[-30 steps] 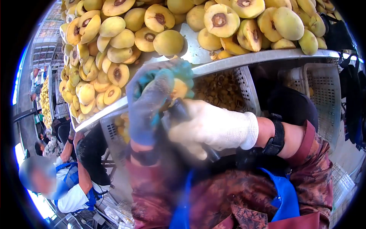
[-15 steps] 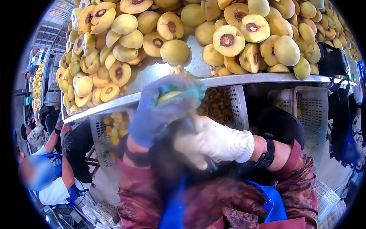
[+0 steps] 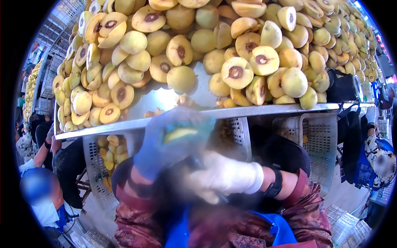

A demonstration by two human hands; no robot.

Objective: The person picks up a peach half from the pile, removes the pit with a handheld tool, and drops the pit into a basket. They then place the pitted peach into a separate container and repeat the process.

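Observation:
My left hand (image 3: 167, 142), in a blue-grey glove with green fingers, is closed around a yellow peach half (image 3: 180, 134). Only part of the fruit shows between the fingers. My right hand (image 3: 225, 173), in a white glove, grips a dark-handled tool (image 3: 194, 162) just below and to the right of the left hand. Motion blurs the tool, so its working end cannot be made out. Both hands are in front of the metal table (image 3: 155, 97), where halved yellow peaches (image 3: 237, 72), several with brown stones, lie heaped.
The table's raised metal rim (image 3: 248, 111) runs just beyond my hands. Under it stand a crate of peach pieces (image 3: 99, 165) at the left and a perforated crate (image 3: 320, 144) at the right. A black container (image 3: 343, 84) sits on the table. Co-workers are at both sides.
The view has shifted, so the table and fruit appear lower and farther left. My hands stay close together, with the peach half still in the left and the tool in the right.

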